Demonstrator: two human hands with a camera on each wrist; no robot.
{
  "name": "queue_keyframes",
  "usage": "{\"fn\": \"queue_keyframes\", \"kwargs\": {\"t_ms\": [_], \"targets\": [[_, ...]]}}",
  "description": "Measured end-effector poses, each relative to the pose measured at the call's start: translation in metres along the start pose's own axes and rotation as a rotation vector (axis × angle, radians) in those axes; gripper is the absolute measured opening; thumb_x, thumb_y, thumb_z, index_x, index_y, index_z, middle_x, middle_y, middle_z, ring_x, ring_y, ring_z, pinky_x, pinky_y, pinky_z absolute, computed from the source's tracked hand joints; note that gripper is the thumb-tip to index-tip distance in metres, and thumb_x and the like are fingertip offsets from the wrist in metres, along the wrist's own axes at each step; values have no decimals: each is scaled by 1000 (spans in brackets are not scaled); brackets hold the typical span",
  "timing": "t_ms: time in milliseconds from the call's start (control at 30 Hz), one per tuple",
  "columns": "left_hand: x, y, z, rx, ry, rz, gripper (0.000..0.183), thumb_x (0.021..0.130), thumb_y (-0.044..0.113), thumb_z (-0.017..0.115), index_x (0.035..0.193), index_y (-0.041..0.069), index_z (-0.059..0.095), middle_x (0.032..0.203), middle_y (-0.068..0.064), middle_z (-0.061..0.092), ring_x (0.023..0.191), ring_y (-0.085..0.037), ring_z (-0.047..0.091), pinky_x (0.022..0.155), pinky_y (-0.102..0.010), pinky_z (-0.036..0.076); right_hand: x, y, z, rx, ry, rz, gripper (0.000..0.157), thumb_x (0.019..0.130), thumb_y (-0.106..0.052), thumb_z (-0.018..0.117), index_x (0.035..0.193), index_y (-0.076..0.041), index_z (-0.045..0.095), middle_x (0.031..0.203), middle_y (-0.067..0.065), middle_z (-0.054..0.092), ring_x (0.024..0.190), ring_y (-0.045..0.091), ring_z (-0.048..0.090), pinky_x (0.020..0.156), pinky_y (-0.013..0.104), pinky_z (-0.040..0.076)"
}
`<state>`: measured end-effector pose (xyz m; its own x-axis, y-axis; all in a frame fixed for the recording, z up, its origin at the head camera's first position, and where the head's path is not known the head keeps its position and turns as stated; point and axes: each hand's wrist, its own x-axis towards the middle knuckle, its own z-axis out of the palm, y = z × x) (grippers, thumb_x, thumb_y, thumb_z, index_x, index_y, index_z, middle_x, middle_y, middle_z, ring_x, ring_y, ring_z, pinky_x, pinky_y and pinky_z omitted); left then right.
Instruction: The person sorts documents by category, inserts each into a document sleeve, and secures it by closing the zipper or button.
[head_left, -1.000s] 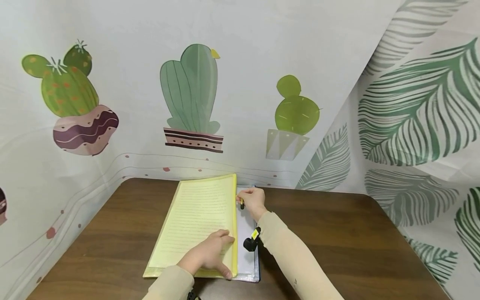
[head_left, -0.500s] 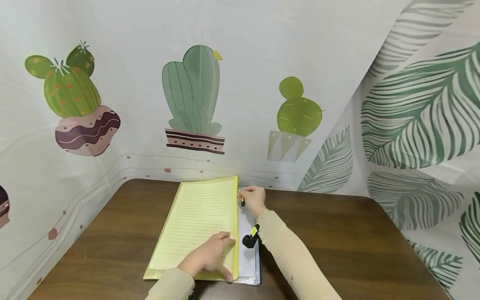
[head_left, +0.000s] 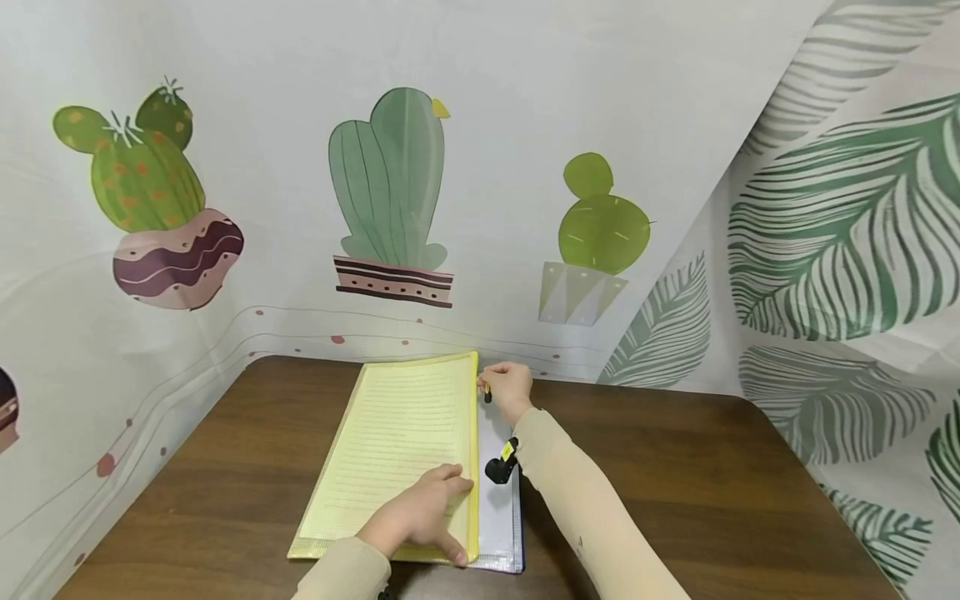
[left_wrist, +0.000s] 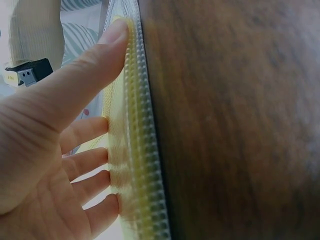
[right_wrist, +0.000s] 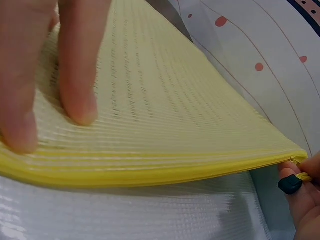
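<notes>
A yellow mesh zip folder [head_left: 397, 417] with a lined, written sheet showing through lies on the table. My left hand [head_left: 423, 504] rests on its near right part, fingers extended on the face and thumb at the near edge; the left wrist view shows the thumb [left_wrist: 107, 45] along that edge. My right hand [head_left: 508, 390] is at the far right corner, pinching the zipper pull [right_wrist: 291, 184], which has a dark tip and a yellow cord. The yellow zipper edge [right_wrist: 125, 177] looks closed along the stretch in the right wrist view.
Under the yellow folder lies a whitish mesh folder with a blue edge [head_left: 497, 508], sticking out to the right. Both are on a brown wooden table [head_left: 637, 467]. A cloth printed with cacti and leaves [head_left: 495, 208] hangs behind the table's far edge.
My right hand has slid a little farther away along the zipper edge, toward the far corner, with the pull between its fingers. My left hand has stayed in place on the folder.
</notes>
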<state>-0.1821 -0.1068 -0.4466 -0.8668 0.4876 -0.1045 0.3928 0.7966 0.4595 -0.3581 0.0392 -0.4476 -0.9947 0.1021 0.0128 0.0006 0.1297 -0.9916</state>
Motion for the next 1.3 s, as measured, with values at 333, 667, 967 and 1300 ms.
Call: {"fn": "queue_keyframes", "kwargs": {"t_ms": [333,667,967,1300], "targets": [[1,-1,1,11,-5,-10,100,49,42,88,134,4,50,146,-21,37,132,-39,37,106,-51,37,9,-11,3,34,3,-11,15,82,0,64,93,9,68,79,19,70,72,25,70,64,29,57],[2,-1,1,11,-4,-21,100,48,43,87,134,6,51,146,-19,37,132,-39,37,106,-50,37,14,-22,4,30,9,-29,13,83,-1,65,93,7,69,81,19,71,70,22,70,65,29,58],[2,-2,2,4,-5,-29,100,48,43,87,134,6,50,146,-19,36,132,-39,37,106,-50,37,18,-34,4,0,6,-51,12,83,-5,65,91,2,70,81,14,70,67,18,68,59,24,53],[2,-3,3,0,-6,-31,101,48,43,87,134,6,50,146,-20,37,132,-39,37,106,-50,37,18,-47,4,37,0,-59,13,84,-1,63,94,5,69,87,20,69,80,30,69,80,43,56]]}}
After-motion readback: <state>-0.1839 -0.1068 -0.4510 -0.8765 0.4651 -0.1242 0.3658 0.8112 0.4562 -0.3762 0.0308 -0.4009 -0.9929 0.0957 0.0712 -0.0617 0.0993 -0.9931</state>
